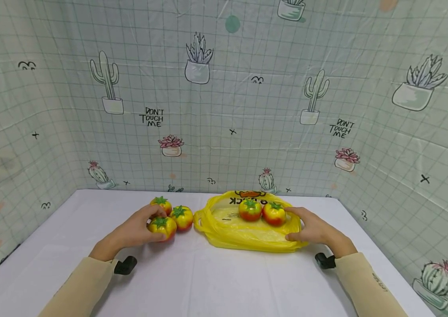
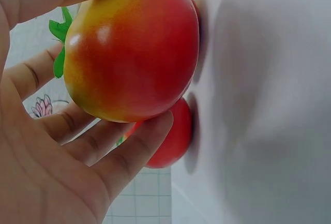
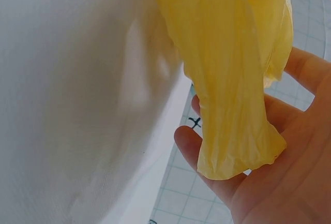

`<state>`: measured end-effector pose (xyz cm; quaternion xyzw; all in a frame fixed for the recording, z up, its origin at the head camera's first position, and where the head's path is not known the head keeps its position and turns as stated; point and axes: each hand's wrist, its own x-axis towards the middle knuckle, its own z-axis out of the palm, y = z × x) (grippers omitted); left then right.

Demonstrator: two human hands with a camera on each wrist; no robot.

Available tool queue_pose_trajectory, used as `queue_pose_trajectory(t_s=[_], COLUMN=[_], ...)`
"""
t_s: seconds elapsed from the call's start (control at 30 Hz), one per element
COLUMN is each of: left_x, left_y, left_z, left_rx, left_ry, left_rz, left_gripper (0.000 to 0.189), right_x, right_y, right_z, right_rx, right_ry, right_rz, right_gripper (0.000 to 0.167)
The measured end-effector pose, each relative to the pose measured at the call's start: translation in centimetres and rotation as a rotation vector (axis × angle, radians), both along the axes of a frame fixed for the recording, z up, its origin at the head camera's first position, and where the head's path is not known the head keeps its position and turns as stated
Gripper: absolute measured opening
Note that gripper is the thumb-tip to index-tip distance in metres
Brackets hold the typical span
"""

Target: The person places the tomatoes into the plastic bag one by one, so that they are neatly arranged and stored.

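My left hand (image 1: 143, 226) holds a yellow-and-red tomato (image 1: 163, 227) with a green leafy top, thumb on the near side and fingers round the far side. In the left wrist view the same tomato (image 2: 137, 53) fills the grasp. Two more tomatoes, a rear one (image 1: 162, 204) and one to the right (image 1: 182, 217), sit close beside it. A yellow plastic bag (image 1: 243, 242) lies spread with its mouth open, two tomatoes (image 1: 250, 210) on its inside. My right hand (image 1: 314, 226) grips the bag's right end, with gathered yellow plastic (image 3: 227, 79) between thumb and fingers.
A white cloth (image 1: 224, 281) covers the table. Behind it and at both sides hang curtains (image 1: 227, 101) printed with cacti and a grid. One bag handle (image 1: 200, 221) points left, near the tomatoes.
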<state>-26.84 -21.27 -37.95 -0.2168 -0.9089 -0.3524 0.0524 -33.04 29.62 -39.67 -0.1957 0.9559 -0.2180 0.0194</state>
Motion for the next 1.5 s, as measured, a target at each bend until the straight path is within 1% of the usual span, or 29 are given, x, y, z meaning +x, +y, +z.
queue_pose_trajectory(t_s=[0.27, 0.47, 0.67, 0.87, 1.1, 1.5], left_x=[0.3, 0.3, 0.5, 0.7, 0.9, 1.5], left_y=[0.6, 1.1, 1.5, 1.9, 2.6, 4.3], left_z=[0.5, 0.8, 1.0, 1.1, 1.1, 1.1], left_rx=[0.005, 0.024, 0.024, 0.015, 0.017, -0.008], left_ry=[0.015, 0.019, 0.057, 0.094, 0.132, 0.080], left_rz=[0.017, 0.005, -0.011, -0.010, -0.007, 0.011], left_gripper=[0.041, 0.042, 0.042, 0.042, 0.044, 0.045], right_x=[0.0, 0.1, 0.2, 0.1, -0.2, 0.1], right_y=[-0.2, -0.3, -0.3, -0.1, 0.0, 0.0], right_z=[-0.1, 0.1, 0.1, 0.0, -0.1, 0.0], right_rx=[0.003, 0.008, -0.002, -0.008, 0.003, -0.004], right_ry=[0.002, 0.015, 0.008, -0.008, 0.009, 0.002], right_rz=[0.003, 0.017, 0.016, 0.004, 0.006, 0.007], right_gripper=[0.085, 0.086, 0.085, 0.086, 0.085, 0.085])
